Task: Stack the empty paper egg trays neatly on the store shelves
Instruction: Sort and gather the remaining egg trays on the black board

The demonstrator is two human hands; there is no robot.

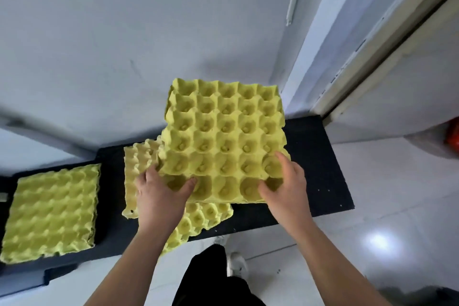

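A yellow paper egg tray (223, 136), cups up, is held above the black shelf (315, 164) by its near edge. My left hand (161, 189) grips the near left corner, thumb in a cup. My right hand (285, 181) grips the near right corner, fingers over the top. Under it lie other yellow trays (139, 169), skewed, one poking out toward me (201, 218). A neat stack of yellow trays (52, 211) sits at the left on the black surface.
White walls rise behind the shelf. A pale door frame (372, 57) stands at the right. The floor is glossy white tile (372, 231), with something red (452, 136) at the far right edge. My dark trousers and a white shoe (237, 266) are below.
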